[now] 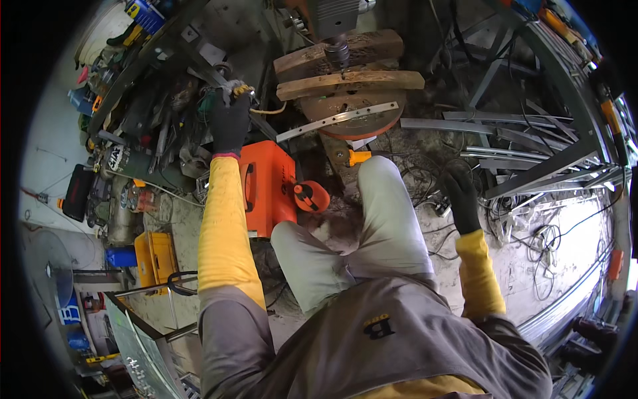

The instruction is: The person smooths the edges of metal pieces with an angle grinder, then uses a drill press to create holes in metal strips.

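Observation:
My left hand (229,126), in a dark glove, reaches forward to the cluttered left side. Its fingers look closed by a small grey and yellow item (240,89) that I cannot make out. A tan cord (271,111) runs beside it. My right hand (460,196), gloved too, hangs low to the right of my knee, fingers loosely extended and holding nothing visible. Ahead, a drill press chuck (337,52) stands over two wooden boards (352,85) on a round rusty table (319,108). A metal strip with holes (339,120) lies across that table.
An orange machine case (269,186) stands by my left knee, with a round orange part (312,197) beside it. Metal bars (512,149) and a steel frame (545,166) fill the right. Loose cables (545,249) lie on the floor. A yellow crate (155,259) sits at the left.

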Tool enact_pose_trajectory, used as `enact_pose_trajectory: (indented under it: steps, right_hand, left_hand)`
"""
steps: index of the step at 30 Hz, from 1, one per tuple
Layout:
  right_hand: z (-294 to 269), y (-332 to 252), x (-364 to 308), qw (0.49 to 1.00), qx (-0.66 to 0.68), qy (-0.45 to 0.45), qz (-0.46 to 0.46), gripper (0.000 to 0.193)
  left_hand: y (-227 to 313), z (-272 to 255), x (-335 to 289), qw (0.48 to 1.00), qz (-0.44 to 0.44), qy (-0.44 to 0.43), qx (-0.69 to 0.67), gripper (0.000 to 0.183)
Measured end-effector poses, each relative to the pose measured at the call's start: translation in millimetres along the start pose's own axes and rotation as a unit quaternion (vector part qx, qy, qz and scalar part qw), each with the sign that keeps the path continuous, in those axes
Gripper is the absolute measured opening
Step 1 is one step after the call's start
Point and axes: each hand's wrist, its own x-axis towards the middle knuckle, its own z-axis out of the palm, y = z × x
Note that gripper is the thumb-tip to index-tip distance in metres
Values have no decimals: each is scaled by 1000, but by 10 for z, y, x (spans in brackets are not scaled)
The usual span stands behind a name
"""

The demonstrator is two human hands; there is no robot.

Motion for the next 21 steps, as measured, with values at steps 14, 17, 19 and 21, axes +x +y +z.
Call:
enact_pose_trajectory:
  steps: [14,17,19,21]
  right_hand:
    - [1948,-828,946,934,263,-225,89,43]
    - [1442,-525,790,947,231,-190,116,43]
    - [1405,-553,622,947,225,-174,152,42]
    - [1102,-345,585,959,191,-127,164,42]
  left_hand:
    - [-585,271,-264,984,26,148,91,26]
    - [-996,-149,-230,976,-75,203,-25,23]
    - [-1303,-1100,-275,964,-28,236,116,24]
    - [-1131,-866,-233,946,-117,294,-69,28]
